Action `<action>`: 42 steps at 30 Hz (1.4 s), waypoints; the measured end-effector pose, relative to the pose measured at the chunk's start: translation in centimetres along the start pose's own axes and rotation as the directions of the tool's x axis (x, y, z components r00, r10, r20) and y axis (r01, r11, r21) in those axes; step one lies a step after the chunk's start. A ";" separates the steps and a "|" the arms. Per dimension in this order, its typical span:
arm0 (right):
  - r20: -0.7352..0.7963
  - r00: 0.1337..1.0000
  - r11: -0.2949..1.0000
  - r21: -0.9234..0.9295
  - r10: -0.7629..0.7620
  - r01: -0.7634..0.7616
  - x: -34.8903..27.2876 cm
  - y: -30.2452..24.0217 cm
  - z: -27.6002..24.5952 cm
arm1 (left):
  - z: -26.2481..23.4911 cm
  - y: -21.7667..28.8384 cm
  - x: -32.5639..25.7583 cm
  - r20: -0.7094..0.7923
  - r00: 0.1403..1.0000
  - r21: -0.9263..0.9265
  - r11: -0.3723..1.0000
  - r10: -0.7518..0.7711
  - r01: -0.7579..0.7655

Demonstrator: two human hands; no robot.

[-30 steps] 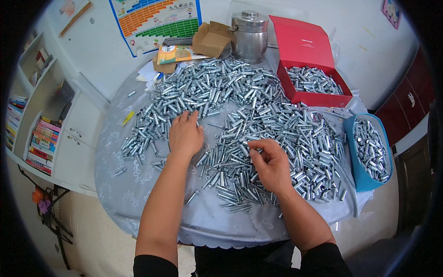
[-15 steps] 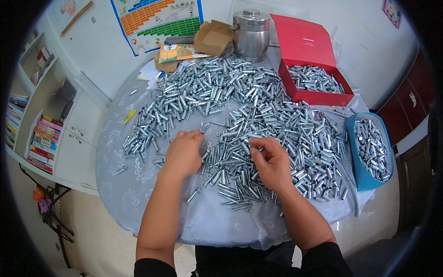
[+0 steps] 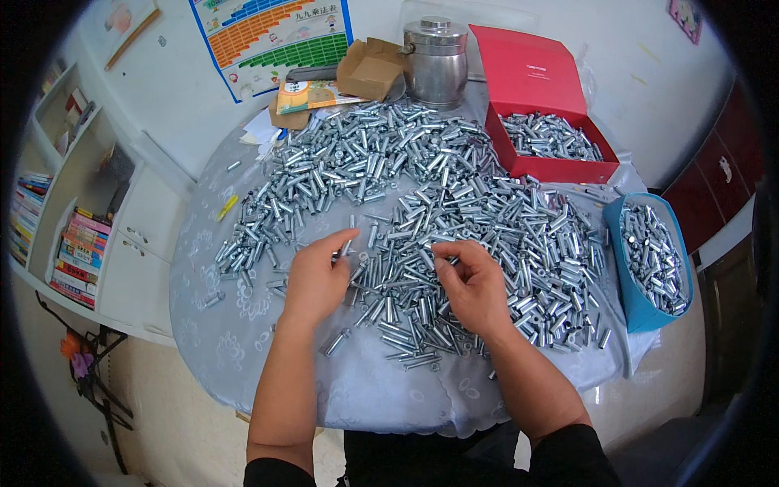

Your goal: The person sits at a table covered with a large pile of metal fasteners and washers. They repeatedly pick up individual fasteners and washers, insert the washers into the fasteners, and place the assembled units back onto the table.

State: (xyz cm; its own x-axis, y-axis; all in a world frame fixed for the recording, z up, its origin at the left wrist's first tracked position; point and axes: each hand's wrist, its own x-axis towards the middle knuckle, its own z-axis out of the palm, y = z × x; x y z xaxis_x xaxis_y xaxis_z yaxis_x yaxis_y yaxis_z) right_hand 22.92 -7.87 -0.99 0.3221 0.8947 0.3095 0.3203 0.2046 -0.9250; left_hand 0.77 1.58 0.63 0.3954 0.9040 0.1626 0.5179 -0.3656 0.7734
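Observation:
A wide heap of silver metal bolts and tube-shaped sleeves [image 3: 381,154] covers much of the table. My left hand [image 3: 315,280] is just left of the heap's middle, closed with a small metal bolt [image 3: 344,248] between thumb and forefinger. Over the near part of the heap, my right hand [image 3: 473,286] has its fingers curled and the thumb pressed to the forefinger. Whatever is in that pinch is hard to make out against the metal pieces behind it. A few loose bolts [image 3: 336,342] lie by my left wrist.
An open red box [image 3: 560,169] and a blue bin [image 3: 645,321], both filled with metal pieces, stand at the right. Behind the heap are a steel pot [image 3: 436,65], a cardboard box [image 3: 369,71] and a book [image 3: 316,96]. A yellow pen-like object [image 3: 227,207] lies left.
My left hand has lifted and turned slightly, so a bolt now shows between thumb and forefinger. My right hand stays nearly in place, still pinched. The whole view has shifted a little.

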 end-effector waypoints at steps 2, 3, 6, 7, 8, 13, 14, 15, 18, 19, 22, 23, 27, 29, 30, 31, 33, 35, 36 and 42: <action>0.003 1.000 1.000 -0.003 -0.004 0.004 0.1 -0.3 -0.1 | 0.8 0.9 0.2 0.084 0.988 -0.407 0.900 -0.130 0.153; 0.007 1.000 1.000 -0.007 -0.006 0.006 0.1 -0.4 -0.2 | 1.1 1.7 0.2 0.146 0.979 -0.553 0.809 -0.140 0.198; 0.038 0.999 1.000 -0.011 0.005 -0.005 0.0 -0.3 -0.3 | 2.9 2.3 -0.1 0.255 0.957 -0.750 0.597 -0.136 0.285; 0.081 0.996 1.000 -0.012 -0.027 0.028 0.1 -0.6 -0.4 | 3.6 2.1 -0.4 0.259 0.960 -0.782 0.560 -0.108 0.274; 0.124 0.991 0.998 -0.012 -0.059 0.061 0.1 -1.1 -0.4 | 4.0 2.0 -0.6 0.261 0.962 -0.812 0.521 -0.081 0.264; 0.164 0.980 0.987 -0.093 -0.116 0.132 -0.2 -1.4 -0.1 | 4.7 2.0 -1.3 0.269 0.957 -0.848 0.444 -0.110 0.289; 0.160 0.981 0.988 -0.091 -0.111 0.127 -0.3 -1.2 -0.1 | 4.8 1.7 -1.4 0.263 0.957 -0.849 0.443 -0.119 0.288; 0.158 0.981 0.988 -0.088 -0.108 0.123 -0.2 -1.0 -0.2 | 4.8 1.5 -1.4 0.255 0.958 -0.851 0.442 -0.129 0.285; 0.158 0.983 0.989 -0.096 -0.094 0.110 -0.2 -1.1 -0.2 | 5.2 1.5 -1.5 0.223 0.967 -0.850 0.462 -0.120 0.253; 0.166 0.982 0.988 -0.105 -0.092 0.111 -0.2 -1.0 -0.3 | 5.2 1.7 -1.6 0.215 0.969 -0.839 0.484 -0.125 0.249; 0.155 0.986 0.989 -0.122 -0.066 0.085 -0.2 -0.7 -0.3 | 4.9 2.3 -1.6 0.197 0.972 -0.790 0.566 -0.127 0.234; 0.146 0.988 0.990 -0.125 -0.053 0.072 -0.2 -0.6 -0.3 | 4.8 2.3 -1.6 0.195 0.973 -0.764 0.603 -0.124 0.230; 0.142 0.987 0.992 -0.096 -0.069 0.083 0.1 -1.5 -0.4 | 4.5 2.4 -1.8 0.186 0.976 -0.653 0.729 -0.111 0.207; 0.159 0.985 0.990 -0.110 -0.071 0.089 0.1 -1.5 -0.4 | 5.2 1.9 -1.8 0.042 0.999 -0.596 0.801 -0.031 0.049; 0.166 0.983 0.989 -0.117 -0.072 0.092 0.1 -1.5 -0.4 | 5.4 1.6 -1.8 -0.027 1.000 -0.557 0.830 0.016 -0.028; 0.167 0.984 0.990 -0.112 -0.069 0.089 0.0 -1.4 -0.4 | 5.3 1.6 -1.8 -0.031 0.999 -0.502 0.865 0.014 -0.027; 0.167 0.984 0.991 -0.103 -0.065 0.083 0.0 -1.3 -0.4 | 4.7 2.0 -1.7 -0.039 0.999 -0.386 0.922 0.011 -0.025; 0.160 0.983 0.989 -0.106 -0.086 0.104 -0.1 -1.2 -0.3 | 4.3 2.6 -1.8 -0.086 0.989 -0.271 0.952 0.120 -0.140; 0.158 0.983 0.988 -0.105 -0.098 0.115 -0.1 -1.1 -0.3 | 4.1 2.7 -1.8 -0.107 0.979 -0.208 0.958 0.176 -0.195; 0.198 0.980 0.992 -0.109 -0.035 0.058 -0.1 -1.1 -0.4 | 4.4 2.4 -1.9 -0.084 0.982 -0.386 0.903 0.169 -0.189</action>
State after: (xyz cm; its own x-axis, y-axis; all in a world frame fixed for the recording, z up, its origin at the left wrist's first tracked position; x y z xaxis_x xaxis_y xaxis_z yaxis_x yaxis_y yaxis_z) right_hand 22.89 -8.29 0.04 0.1278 0.9478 0.2921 0.4339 0.2114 -0.8758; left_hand 4.61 -1.96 -0.49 0.4120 0.8444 0.3423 0.1005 -0.4155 0.9040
